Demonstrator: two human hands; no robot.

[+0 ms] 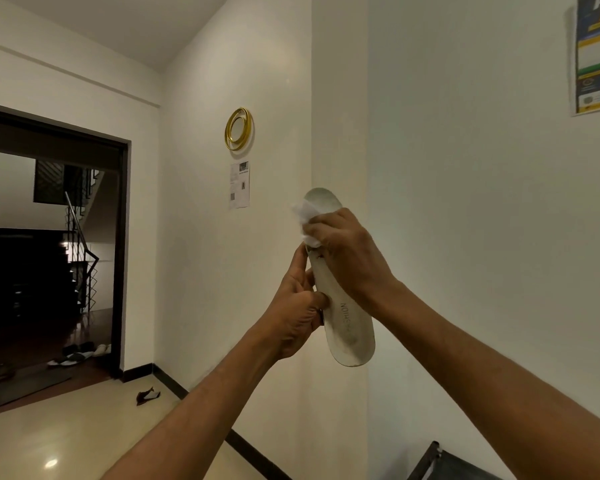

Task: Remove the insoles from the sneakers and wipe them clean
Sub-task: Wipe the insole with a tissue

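**Mid-air clean for one insole [349, 323]**

At nine o'clock of the insole, the left hand [297, 306] pinches its edge near mid-length. The pale insole stands aloft before the wall [465, 237], toe at twelve, heel at six. At one o'clock the right hand [349, 258] clutches a crumpled white wipe [303, 216] against the forefoot. Light and likely bendy, it wants support at the arch.

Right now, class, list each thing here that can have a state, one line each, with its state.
insole: out of any shoe, held upright in the air, smudged.
white wipe: crumpled, pressed against the insole.
left hand: grips the insole's edge.
right hand: holds the wipe on the insole.
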